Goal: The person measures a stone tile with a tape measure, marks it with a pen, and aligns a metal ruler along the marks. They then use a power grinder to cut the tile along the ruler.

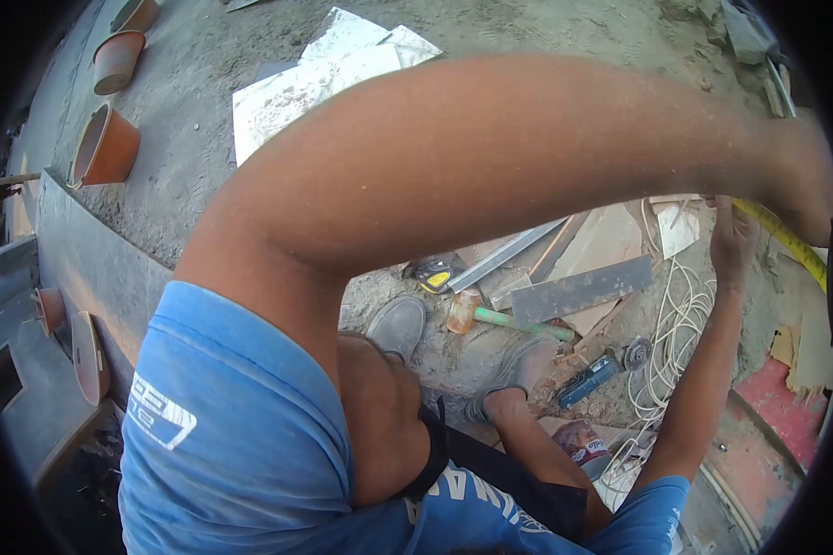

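Note:
My left arm reaches across the top of the head view. My left hand [805, 180] is at the far right edge, beside a yellow measuring tape [791, 248]; its fingers are hidden by the dark border. From the lower right comes my other arm, with my right hand [733, 242] just left of the tape. Its fingers look closed on the tape's upper stretch. The tape runs down to the right, past my left hand. Below lie a grey metal plate [583, 289] and a mallet [461, 312] with a green handle.
A blue angle grinder [590, 381] lies by my foot, next to a tangled white cable [668, 342]. A black-and-yellow tape measure case [432, 276] sits near my shoe [398, 326]. Orange buckets [106, 148] stand at left, white boards [315, 83] behind my arm. Red broken board [779, 402] lies right.

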`<state>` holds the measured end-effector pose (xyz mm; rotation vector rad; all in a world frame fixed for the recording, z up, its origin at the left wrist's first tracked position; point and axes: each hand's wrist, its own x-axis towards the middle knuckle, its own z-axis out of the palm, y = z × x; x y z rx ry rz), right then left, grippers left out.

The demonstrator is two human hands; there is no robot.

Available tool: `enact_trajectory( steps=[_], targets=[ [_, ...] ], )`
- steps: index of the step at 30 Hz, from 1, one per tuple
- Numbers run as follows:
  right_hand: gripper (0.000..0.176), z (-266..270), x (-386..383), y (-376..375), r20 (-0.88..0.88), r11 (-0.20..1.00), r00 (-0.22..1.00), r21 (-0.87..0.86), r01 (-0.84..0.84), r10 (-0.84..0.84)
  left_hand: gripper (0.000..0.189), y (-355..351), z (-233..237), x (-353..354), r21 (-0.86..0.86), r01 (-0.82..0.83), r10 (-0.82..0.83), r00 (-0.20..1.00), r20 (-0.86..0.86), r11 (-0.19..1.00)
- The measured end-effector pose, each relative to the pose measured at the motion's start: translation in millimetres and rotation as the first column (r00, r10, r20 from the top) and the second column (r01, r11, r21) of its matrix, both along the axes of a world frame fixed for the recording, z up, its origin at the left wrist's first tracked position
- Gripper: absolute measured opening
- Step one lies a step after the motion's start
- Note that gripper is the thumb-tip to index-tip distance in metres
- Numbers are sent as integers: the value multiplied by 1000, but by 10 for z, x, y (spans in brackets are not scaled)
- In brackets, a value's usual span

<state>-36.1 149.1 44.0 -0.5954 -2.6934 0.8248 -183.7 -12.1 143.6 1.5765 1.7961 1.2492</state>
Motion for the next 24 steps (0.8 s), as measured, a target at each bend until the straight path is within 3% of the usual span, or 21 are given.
enact_trajectory(
  steps=[1,3,5,6,7,9,11,13,14,16,17,18,19,20,22,23,24],
  targets=[
    [25,138,-30,-51,-132,984,975,-11,-179,176,56,-164,-3,-133,16,-12,13,998,-66,1000],
    [29,380,68,-7,-202,947,934,-67,-314,295,82,-600,-516,-311,48,-54,51,996,66,997],
    [32,811,-62,-517,-213,938,924,-73,-339,317,108,-1040,-1245,-301,15,-112,113,983,-142,994],
    [32,899,-52,-544,-260,924,910,-120,-363,324,110,-1228,-1586,-254,-21,-78,75,991,-107,997],
    [33,941,-48,-548,-303,904,894,-171,-392,330,105,-1450,-1836,-137,10,-116,117,992,-56,993],
    [32,1003,-50,-627,-363,867,879,-273,-418,309,95,-1748,-2258,83,4,-75,69,939,337,997],
    [33,867,-185,-935,-323,862,899,-314,-398,298,82,-2087,-2324,271,-173,148,13,721,693,974],
    [34,677,-287,-1414,-246,876,939,-361,-319,241,76,-2343,-2559,543,-142,124,20,679,734,982],
    [32,445,-283,-1493,-198,890,972,-409,-202,130,71,-2440,-2685,701,-106,118,5,646,763,987],
    [28,81,-289,-1832,-76,820,995,-565,-94,62,58,-2670,-2860,943,-104,81,27,645,763,991],
    [28,-146,-235,-1945,33,772,999,-636,-5,34,53,-2790,-2852,992,-131,118,52,513,857,984],
    [28,-363,-157,-2057,91,757,988,-653,-33,122,48,-2900,-2857,1033,-149,178,74,369,926,973],
    [30,-576,-34,-2136,227,742,960,-670,31,165,44,-2959,-2891,1097,-186,193,104,374,922,963],
    [31,-736,87,-2230,276,630,947,-768,115,163,41,-2972,-2938,1142,-218,212,123,386,914,953],
    [36,-956,353,-2246,432,637,864,-749,184,259,36,-2965,-2978,1200,-245,300,93,443,892,922],
    [37,-977,427,-2182,522,645,789,-732,219,325,33,-2944,-3056,1285,-269,307,125,416,901,913],
    [37,-966,504,-2058,538,655,794,-713,250,283,31,-2932,-3146,1386,-302,311,169,388,906,901]
  ],
)
